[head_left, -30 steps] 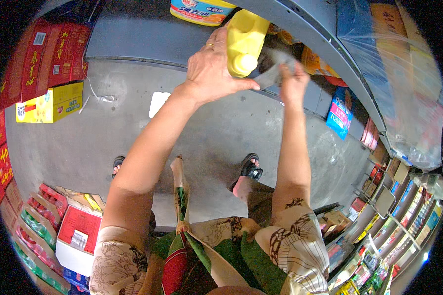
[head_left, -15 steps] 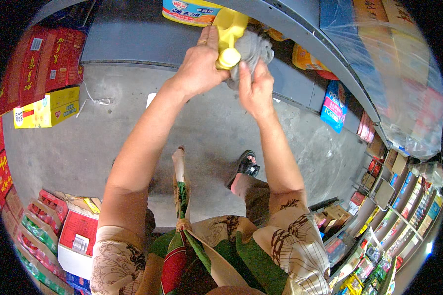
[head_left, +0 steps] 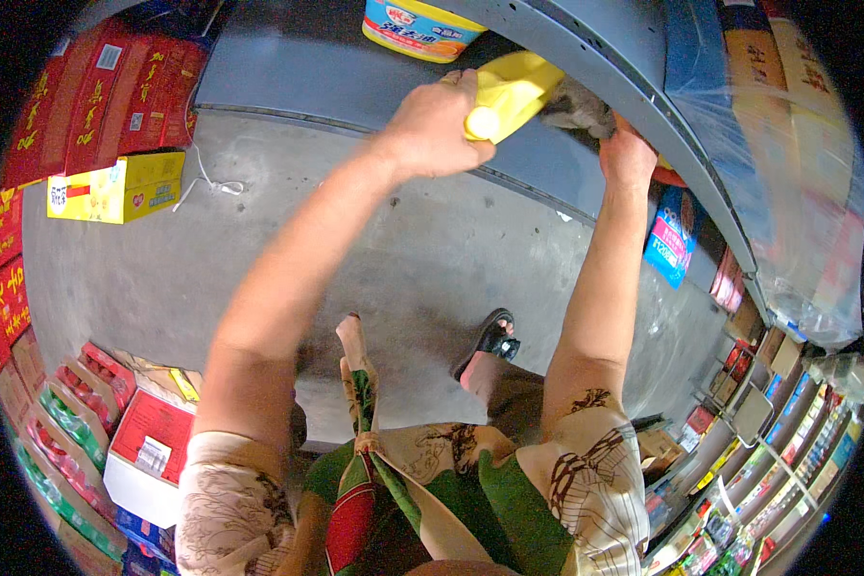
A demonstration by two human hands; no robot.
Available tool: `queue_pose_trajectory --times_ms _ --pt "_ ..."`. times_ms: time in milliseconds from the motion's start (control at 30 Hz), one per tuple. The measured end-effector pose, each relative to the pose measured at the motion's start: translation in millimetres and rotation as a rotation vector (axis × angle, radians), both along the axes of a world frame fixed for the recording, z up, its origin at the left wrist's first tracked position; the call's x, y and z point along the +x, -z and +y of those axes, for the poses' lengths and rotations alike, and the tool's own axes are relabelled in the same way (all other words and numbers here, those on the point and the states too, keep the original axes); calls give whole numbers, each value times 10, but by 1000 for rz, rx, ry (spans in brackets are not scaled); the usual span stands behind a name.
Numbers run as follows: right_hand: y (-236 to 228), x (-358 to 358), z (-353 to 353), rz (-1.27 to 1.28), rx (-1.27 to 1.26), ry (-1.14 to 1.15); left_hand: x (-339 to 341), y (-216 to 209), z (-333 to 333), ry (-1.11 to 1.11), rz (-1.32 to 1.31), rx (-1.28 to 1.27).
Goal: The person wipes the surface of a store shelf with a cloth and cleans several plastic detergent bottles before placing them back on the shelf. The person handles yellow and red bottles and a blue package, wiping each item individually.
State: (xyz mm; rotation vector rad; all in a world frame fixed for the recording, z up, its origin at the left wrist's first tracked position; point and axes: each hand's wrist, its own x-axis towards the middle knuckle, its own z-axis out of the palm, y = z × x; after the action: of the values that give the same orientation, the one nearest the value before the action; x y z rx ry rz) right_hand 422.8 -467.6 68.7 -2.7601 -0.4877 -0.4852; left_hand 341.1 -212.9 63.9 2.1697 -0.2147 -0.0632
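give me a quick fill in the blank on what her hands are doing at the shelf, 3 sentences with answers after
1. The left hand grips a bottle whose colour is ____.
2. The right hand presses a grey ____ against the shelf.
3. Farther back on that shelf stands a tub with a rim coloured ____.

Missing words: yellow; cloth; yellow

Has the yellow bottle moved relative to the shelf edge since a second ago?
Yes. The yellow bottle in the left hand has gone from in front of the grey shelf edge to up against it, beside the tub.
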Motion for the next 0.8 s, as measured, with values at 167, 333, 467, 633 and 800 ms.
queue_pose_trajectory --times_ms 167,333,467,633,800 --pt "340 293 154 234 465 -209 231 -271 273 267 92 138" --pt "375 405 -149 662 764 -45 250 -65 478 -109 48 -78" --pt "-58 -121 466 758 627 -115 228 135 388 -300 -132 -49" --pt "-45 -107 795 604 424 -76 258 158 159 -304 -114 -33" --pt "151 207 923 133 275 -105 249 71 119 -228 -105 -265"
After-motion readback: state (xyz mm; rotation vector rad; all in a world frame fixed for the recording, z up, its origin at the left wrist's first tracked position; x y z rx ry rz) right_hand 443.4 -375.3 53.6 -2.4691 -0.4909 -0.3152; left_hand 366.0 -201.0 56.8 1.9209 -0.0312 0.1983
